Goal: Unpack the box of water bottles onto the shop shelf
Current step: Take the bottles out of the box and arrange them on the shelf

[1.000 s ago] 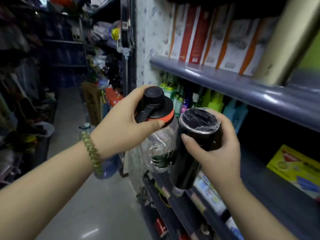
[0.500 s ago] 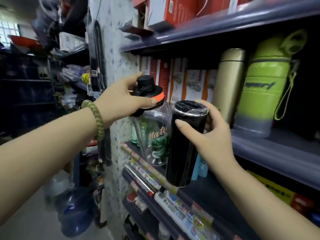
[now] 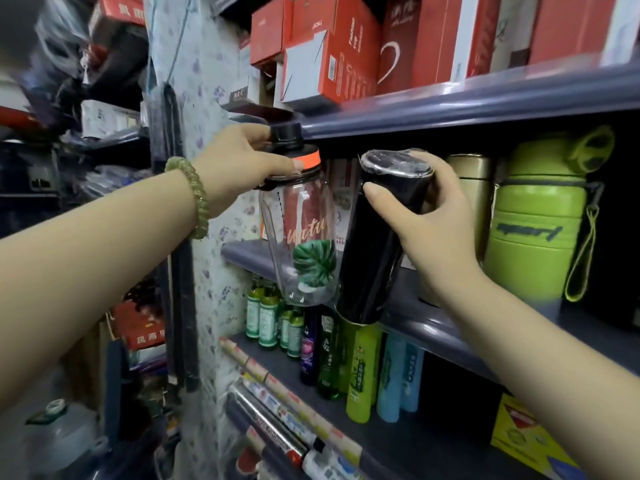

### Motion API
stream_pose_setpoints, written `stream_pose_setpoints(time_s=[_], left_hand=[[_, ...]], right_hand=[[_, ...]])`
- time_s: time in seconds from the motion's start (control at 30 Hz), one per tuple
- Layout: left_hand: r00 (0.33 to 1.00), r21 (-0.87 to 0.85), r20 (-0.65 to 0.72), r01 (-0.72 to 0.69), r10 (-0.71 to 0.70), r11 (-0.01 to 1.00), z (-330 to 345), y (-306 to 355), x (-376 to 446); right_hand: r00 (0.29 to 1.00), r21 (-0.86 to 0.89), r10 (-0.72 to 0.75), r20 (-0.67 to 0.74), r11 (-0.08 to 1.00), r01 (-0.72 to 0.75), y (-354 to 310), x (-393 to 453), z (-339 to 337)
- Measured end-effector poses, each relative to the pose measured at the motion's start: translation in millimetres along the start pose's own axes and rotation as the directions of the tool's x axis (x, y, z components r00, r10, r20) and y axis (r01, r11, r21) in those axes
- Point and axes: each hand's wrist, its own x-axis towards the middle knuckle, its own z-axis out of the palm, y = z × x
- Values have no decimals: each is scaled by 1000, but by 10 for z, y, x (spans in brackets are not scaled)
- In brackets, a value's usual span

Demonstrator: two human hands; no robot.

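My left hand (image 3: pixel 242 161) grips the black and orange lid of a clear water bottle (image 3: pixel 301 237) printed with gold lettering and a green leaf. My right hand (image 3: pixel 426 216) holds a tall black bottle (image 3: pixel 374 244) near its wrapped top. Both bottles hang tilted in front of the grey middle shelf (image 3: pixel 408 317), their bases level with its front edge, the clear one to the left of the black one. On that shelf stand a gold flask (image 3: pixel 474 195) and a large green sport bottle (image 3: pixel 540 220) to the right.
The shelf above (image 3: pixel 467 105) carries red cup boxes (image 3: pixel 332 46) close over the bottle tops. Below, small green bottles (image 3: pixel 268 320) and taller coloured bottles (image 3: pixel 360 368) fill the lower shelf. A patterned pillar (image 3: pixel 204 133) stands left, with the aisle beyond.
Both hands have lifted the two bottles from below up to the middle shelf's level, and my view has risen with them; the upper shelf of red boxes is now in sight.
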Motion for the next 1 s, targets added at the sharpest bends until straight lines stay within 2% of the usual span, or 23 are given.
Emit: stream_pose_setpoints(time_s=[0.2, 0.33, 0.47, 0.63, 0.77, 0.9, 1.0], left_hand=[[995, -134, -91, -56, 44, 989, 85, -86, 362], [980, -232, -201, -60, 13, 971, 177, -276, 502], [961, -265, -267, 3, -76, 964, 322, -517, 562], [955, -243, -271, 54, -121, 969, 447, -625, 580], [951, -288, -267, 79, -159, 954, 491, -636, 670], [890, -357, -322, 201, -323, 912, 482, -676, 849], [841, -451, -237, 348, -487, 822, 413, -827, 1105]], right_hand=[[995, -80, -61, -77, 995, 55, 55, 308, 153], [991, -106, -96, -93, 991, 87, 146, 387, 189], [987, -144, -130, -92, 983, 116, 278, 349, 198], [990, -136, -53, -133, 990, 35, 459, 361, 195], [988, -161, 6, -152, 986, -31, 555, 443, 203], [988, -198, 43, -149, 977, -73, 615, 587, 240], [989, -230, 56, -139, 969, -88, 658, 673, 280]])
